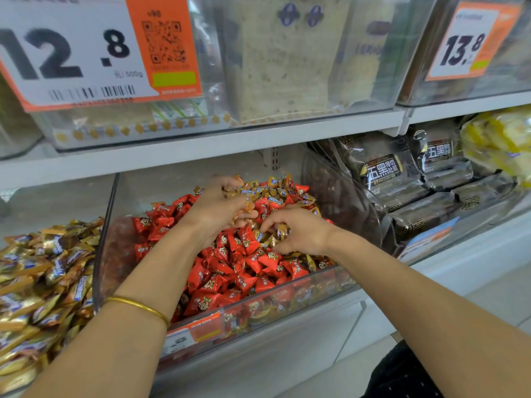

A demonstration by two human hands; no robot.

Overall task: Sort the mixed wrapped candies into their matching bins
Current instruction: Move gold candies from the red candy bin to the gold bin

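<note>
A clear plastic bin on the lower shelf holds a heap of red wrapped candies mixed with gold-and-blue wrapped candies, mostly at the back. My left hand is curled round a bunch of gold candies above the heap's middle. My right hand pinches gold candies lying on the red ones. The bin to the left is filled with gold candies only.
On the right a clear bin holds dark wrapped cakes, with yellow packets beyond. Above runs a white shelf with clear bins and orange price tags. A gold bangle circles my left wrist.
</note>
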